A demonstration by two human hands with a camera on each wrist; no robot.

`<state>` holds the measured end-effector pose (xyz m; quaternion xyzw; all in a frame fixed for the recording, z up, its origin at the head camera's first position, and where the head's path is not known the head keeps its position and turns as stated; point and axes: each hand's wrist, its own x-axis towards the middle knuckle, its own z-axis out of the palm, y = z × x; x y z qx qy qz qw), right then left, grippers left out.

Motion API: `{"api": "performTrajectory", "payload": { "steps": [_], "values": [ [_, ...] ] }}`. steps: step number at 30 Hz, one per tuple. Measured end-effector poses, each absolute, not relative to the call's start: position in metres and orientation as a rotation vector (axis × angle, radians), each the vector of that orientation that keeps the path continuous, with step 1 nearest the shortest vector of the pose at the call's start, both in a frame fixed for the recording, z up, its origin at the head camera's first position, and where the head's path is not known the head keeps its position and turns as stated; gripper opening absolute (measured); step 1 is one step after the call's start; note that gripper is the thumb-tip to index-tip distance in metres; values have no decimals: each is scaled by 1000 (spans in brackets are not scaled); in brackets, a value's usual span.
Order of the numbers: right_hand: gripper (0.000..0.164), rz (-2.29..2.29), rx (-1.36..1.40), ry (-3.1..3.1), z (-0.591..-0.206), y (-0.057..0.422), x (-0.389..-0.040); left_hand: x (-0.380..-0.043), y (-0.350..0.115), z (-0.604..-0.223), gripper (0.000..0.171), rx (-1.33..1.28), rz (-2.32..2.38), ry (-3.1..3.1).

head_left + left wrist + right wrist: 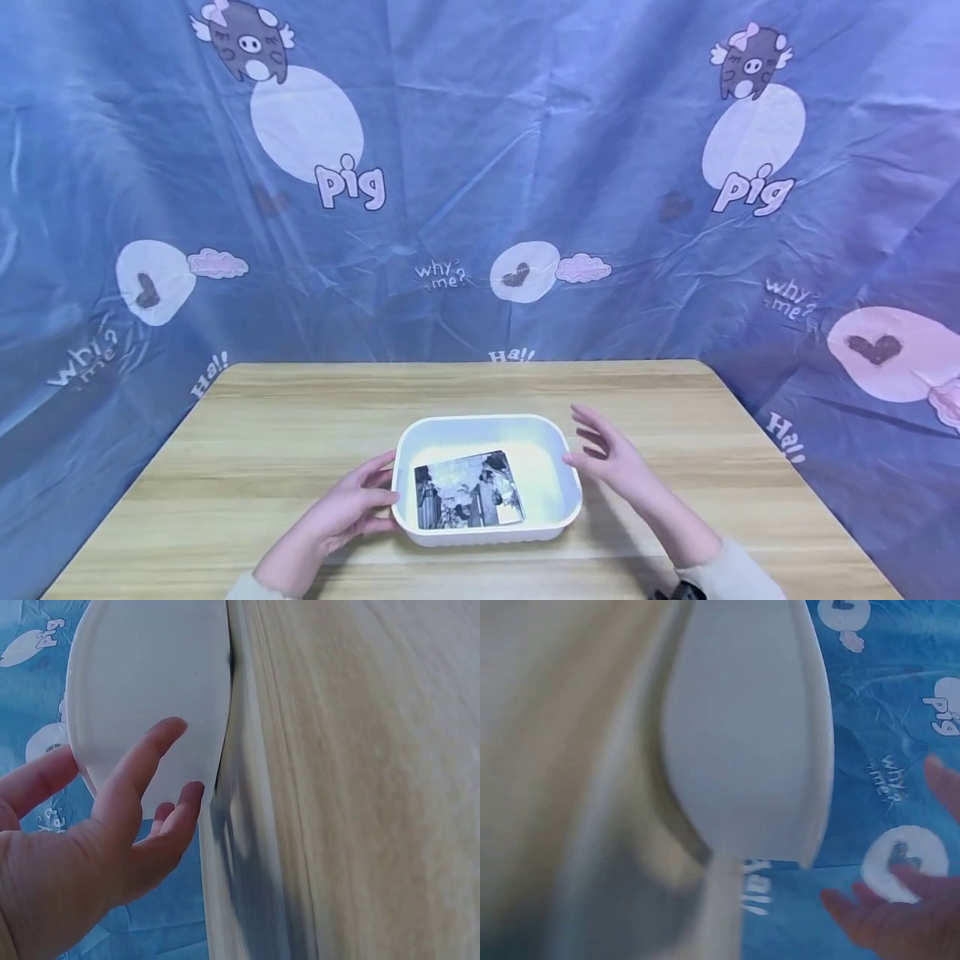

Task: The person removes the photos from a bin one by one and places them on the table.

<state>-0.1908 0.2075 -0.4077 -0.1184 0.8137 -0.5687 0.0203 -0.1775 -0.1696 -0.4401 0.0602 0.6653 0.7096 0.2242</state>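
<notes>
A white rectangular plastic tub (551,523) with rounded corners sits on the table, its inside facing up. A black-and-white printed picture (467,492), slightly tilted, lies flat on its floor toward the left. My left hand (352,504) is at the tub's left end. In the left wrist view, the thumb meets the rim while the other fingers of the left hand (112,832) spread along the outer wall. Beyond the right end is my right hand (618,467), fingers loosely extended. The right wrist view has this hand (907,907) apart from the tub, holding nothing.
The wooden table (300,417) extends around the tub on all sides. Behind it and along both sides hangs a blue cloth (465,167) printed with pigs, hearts and lettering. A dark band (686,591) shows at the right wrist.
</notes>
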Motion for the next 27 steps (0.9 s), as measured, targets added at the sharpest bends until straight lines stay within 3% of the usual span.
{"api": "performTrajectory", "payload": {
  "steps": [6, 10, 16, 27],
  "values": [
    [76, -1448, -870, 2616, -403, 180, -218, -177, -170, -441, 82, 144, 1968, 1834],
    [74, -1261, -1029, 2542, -405, 162, -231, -178, -170, -444, 81, 138, 1978, 1824],
    [71, -963, -1053, 2567, -414, 144, -243, -177, -171, -446, 81, 112, 2005, 1800],
    [79, -694, -968, 2592, -434, 124, -241, -175, -172, -449, 80, 73, 2083, 1679]
  ]
}}
